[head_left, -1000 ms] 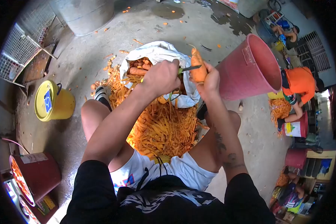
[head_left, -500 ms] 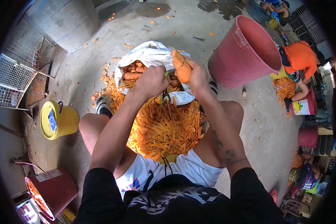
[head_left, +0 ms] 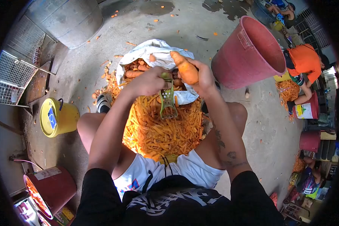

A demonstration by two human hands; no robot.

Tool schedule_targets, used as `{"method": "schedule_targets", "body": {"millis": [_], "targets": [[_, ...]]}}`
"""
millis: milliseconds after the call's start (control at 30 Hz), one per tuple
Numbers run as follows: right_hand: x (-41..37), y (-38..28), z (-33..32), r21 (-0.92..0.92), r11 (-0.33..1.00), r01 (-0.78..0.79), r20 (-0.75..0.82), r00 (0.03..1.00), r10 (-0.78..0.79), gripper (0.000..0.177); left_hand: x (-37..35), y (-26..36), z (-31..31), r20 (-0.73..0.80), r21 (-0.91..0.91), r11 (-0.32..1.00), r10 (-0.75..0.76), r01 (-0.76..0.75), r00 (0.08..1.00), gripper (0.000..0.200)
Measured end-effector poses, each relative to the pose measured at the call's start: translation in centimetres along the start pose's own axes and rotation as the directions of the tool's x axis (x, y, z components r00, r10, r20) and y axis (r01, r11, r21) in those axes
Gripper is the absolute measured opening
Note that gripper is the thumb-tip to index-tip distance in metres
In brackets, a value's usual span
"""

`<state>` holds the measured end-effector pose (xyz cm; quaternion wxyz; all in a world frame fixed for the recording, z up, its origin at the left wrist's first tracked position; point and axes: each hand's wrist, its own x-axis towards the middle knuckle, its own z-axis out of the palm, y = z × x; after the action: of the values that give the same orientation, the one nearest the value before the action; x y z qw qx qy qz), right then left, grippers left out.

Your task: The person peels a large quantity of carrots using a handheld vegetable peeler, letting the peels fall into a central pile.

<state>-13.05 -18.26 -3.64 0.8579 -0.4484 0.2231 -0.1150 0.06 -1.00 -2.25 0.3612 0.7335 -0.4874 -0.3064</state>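
My left hand (head_left: 150,81) is closed around the handle of a green peeler (head_left: 168,100), whose frame with small holes hangs down over the peelings. In my right hand (head_left: 205,78), a large carrot (head_left: 185,69) is gripped, pointing up and to the left. A small orange piece (head_left: 152,57) shows just above my left hand, over the sack. Beneath both hands, an opened white sack (head_left: 153,48) holds whole carrots (head_left: 133,74). A thick heap of orange peelings (head_left: 154,126) lies between my legs.
A tall red bin (head_left: 229,56) stands to the right, and a yellow bucket (head_left: 67,118) to the left. Behind are a grey drum (head_left: 69,22) and wire racks (head_left: 13,83). A dark red bucket (head_left: 58,188) lies lower left. A person in orange (head_left: 304,58) works at the right.
The peeler has swung into clear view below my left hand. The carrot has tilted slightly and shifted right. A small orange piece now appears above my left hand.
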Motion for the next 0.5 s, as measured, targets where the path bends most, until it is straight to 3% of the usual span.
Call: {"method": "schedule_targets", "body": {"millis": [67,100,133,200,233,267,300,367,400,433,500], "targets": [[0.0,0.0,-0.4,0.03,0.999,0.036,-0.042,0.999,-0.035,0.043,-0.4,0.9,-1.6,-0.086,-0.101,0.994,-0.055,0.047,0.995,0.032],[0.1,0.2,-0.5,0.062,0.995,0.072,-0.082,0.994,-0.067,0.043,0.5,-1.6,-2.0,-0.089,-0.298,0.954,0.002,-0.029,0.996,0.027],[0.1,0.6,-0.7,0.057,0.996,0.063,-0.079,0.995,-0.058,0.043,0.3,-1.1,-3.1,-0.187,-0.322,0.945,-0.007,-0.055,0.982,0.025],[0.1,1.4,-0.5,-0.177,0.958,0.226,-0.105,0.963,-0.247,0.044,0.2,-1.0,-3.8,-0.288,-0.351,0.934,-0.033,-0.074,0.957,0.023],[-0.3,1.5,-0.2,-0.181,0.96,0.215,-0.097,0.967,-0.235,0.044,0.5,-1.4,-3.6,-0.353,-0.388,0.91,0.001,-0.147,0.936,0.021],[-0.8,1.5,-0.1,-0.061,0.989,0.134,-0.037,0.99,-0.137,0.043,0.8,-1.7,-3.3,-0.419,-0.414,0.882,0.034,-0.224,0.908,0.02],[-1.4,1.1,0.5,0.054,0.998,0.042,0.031,0.999,-0.044,0.042,0.5,-0.4,-2.7,-0.428,-0.347,0.917,0.033,-0.197,0.903,0.019],[-2.2,0.5,2.0,0.082,0.997,0.009,0.021,1.0,-0.01,0.043,1.7,-1.4,-1.0,-0.488,-0.157,0.898,0.292,-0.412,0.823,0.018],[-2.4,0.5,2.4,0.114,0.993,-0.021,0.008,1.0,0.02,0.043,0.5,0.2,-1.8,-0.44,-0.2,0.955,0.11,-0.217,0.891,0.018],[-2.5,0.7,2.0,0.111,0.993,-0.03,0.005,1.0,0.029,0.043,0.4,0.5,-2.9,-0.419,-0.309,0.937,0.02,-0.164,0.908,0.022],[-2.4,0.7,0.7,0.132,0.986,-0.097,0.165,0.983,0.075,0.046,2.0,-3.1,-5.1,-0.601,-0.326,0.917,-0.012,-0.231,0.799,0.016]]}}
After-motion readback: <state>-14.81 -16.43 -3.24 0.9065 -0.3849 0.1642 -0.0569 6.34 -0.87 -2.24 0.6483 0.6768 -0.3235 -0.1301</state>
